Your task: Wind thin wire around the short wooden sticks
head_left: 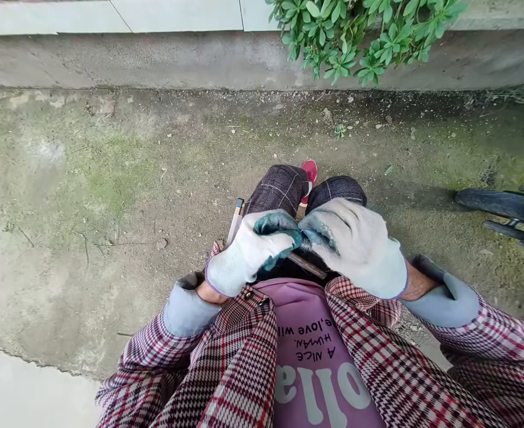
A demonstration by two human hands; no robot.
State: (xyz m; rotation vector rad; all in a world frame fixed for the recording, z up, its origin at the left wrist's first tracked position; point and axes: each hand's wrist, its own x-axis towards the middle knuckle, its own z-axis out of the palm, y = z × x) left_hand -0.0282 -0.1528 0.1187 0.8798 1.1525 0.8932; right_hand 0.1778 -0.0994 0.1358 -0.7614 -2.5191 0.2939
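Brown rod (pixel 307 265), long axis slanting toward lower right, gloved fingers (pixel 276 222) curled close, what they hold unclear

Soft, diffuse daylight covers the ground (pixel 66 238) evenly, while the pale wall tiles (pixel 177 15) look nearly washed out. Shade darkens the soil below the shrub (pixel 360 35). Wide-angle stretch enlarges the plaid sleeves (pixel 507 345); detail between the left hand (pixel 253 244) and right hand (pixel 355 244) is muddy.

White knit gloves (pixel 362 255), teal-coated and purple-hemmed, cover the left hand (pixel 257 244) and right hand (pixel 351 238). A slender brown rod (pixel 307 265) shows below their grip; farther below, a lilac fabric shirt (pixel 311 356) bears black and white lettering.
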